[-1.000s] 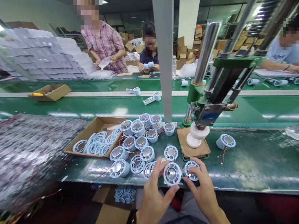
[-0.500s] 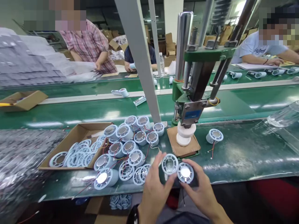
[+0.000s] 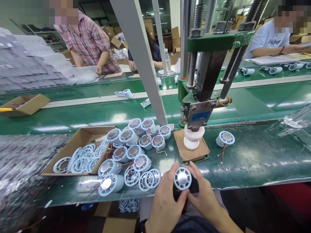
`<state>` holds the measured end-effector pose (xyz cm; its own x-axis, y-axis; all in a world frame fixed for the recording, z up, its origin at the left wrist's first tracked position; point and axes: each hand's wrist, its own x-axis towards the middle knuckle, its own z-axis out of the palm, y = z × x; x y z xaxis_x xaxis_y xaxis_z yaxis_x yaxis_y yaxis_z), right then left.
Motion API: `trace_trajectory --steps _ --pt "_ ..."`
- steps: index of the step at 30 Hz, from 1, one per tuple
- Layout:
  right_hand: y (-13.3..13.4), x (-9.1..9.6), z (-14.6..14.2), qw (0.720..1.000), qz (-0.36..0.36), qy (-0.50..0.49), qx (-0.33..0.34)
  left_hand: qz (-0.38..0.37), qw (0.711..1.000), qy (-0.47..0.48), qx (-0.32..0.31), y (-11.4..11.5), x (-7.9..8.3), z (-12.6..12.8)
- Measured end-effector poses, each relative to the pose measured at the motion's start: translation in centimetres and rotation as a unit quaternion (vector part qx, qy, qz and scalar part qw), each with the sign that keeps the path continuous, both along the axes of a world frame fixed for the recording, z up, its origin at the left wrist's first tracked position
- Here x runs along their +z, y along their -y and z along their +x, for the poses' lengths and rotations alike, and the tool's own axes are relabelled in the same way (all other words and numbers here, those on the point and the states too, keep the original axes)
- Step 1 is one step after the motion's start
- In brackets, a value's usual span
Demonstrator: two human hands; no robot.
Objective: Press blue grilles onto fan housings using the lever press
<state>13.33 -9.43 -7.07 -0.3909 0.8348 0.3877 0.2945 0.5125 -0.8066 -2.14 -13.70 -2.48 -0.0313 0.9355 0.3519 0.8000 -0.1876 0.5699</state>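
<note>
Busy workshop, cartons and three other people behind; in front, a glossy green bench (image 3: 257, 158) with a green-and-steel upright press (image 3: 200, 115) standing towards its back edge. The left hand (image 3: 165, 198) curls round one round pale-blue plastic housing with a spoked rim and silver disc (image 3: 182, 178), fingers and thumb at its rim; the right hand (image 3: 205, 196) is drawn in narrow on the other side, seemingly touching the same rim. The housing is held at the bench's front edge, before the square brown cardboard pad (image 3: 191, 150) under the press.

Handling, as a judgement: best kept level, both thumbs bearing evenly on the rim — off the silver disc, any wires clear of the fingers.

Counts: one housing held; one more on the bench right of the press, red wires hanging from it (image 3: 225, 139); about twelve clustered left of centre (image 3: 128, 136), maybe another hidden. Loose pale-blue spoked plastic rings (image 3: 158, 184) near the front edge: two overlapping, a third to their left — wires show through it. More rings heap in one open brown cardboard box (image 3: 85, 137); too overlapped to count. One press, one pad.
</note>
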Motion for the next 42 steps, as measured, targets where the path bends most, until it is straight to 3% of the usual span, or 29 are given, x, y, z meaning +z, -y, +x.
trace_trajectory --steps 4,12,18,23,25,27,29,31,34,36,39,42 --pt "0.0 0.4 -0.3 1.0 0.025 0.014 -0.007 -0.001 1.0 0.019 0.002 -0.2 0.0 0.1" --pt "0.4 0.4 -0.6 0.999 0.022 0.014 -0.022 -0.003 0.994 0.071 0.085 0.7 -1.4 1.2" --pt "0.6 0.3 -0.8 0.998 0.048 0.03 -0.038 0.004 0.994 0.074 0.079 0.4 -0.6 1.1" --pt "1.0 -1.1 -1.1 0.991 0.111 0.065 -0.048 0.0 0.996 0.059 0.061 0.6 -2.9 1.7" --pt "0.5 -0.6 -0.5 0.987 0.131 0.091 -0.035 -0.003 0.994 0.088 0.058 0.4 -3.6 1.9" --pt "-0.8 2.2 0.9 0.978 0.157 0.135 0.004 -0.029 0.988 0.142 0.051 -0.4 -3.2 1.6" --pt "-2.9 7.5 2.6 0.963 0.209 0.17 0.026 -0.059 0.977 0.199 0.045 -1.9 -1.5 1.0" --pt "-5.5 14.8 4.1 0.943 0.288 0.155 -0.055 -0.066 0.965 0.247 0.058 -4.1 0.8 0.3" --pt "-10.2 26.0 4.7 0.881 0.414 0.093 -0.209 -0.041 0.959 0.277 0.039 -7.6 3.9 -0.3" --pt "-13.5 31.5 3.9 0.859 0.442 0.072 -0.248 -0.026 0.956 0.292 0.021 -9.5 4.9 -0.2" --pt "-17.6 35.6 1.8 0.911 0.373 0.006 -0.174 -0.015 0.949 0.316 0.002 -11.1 5.1 0.0" --pt "-19.9 35.9 0.5 0.935 0.313 -0.079 -0.147 -0.009 0.938 0.345 -0.011 -11.6 4.6 0.6"
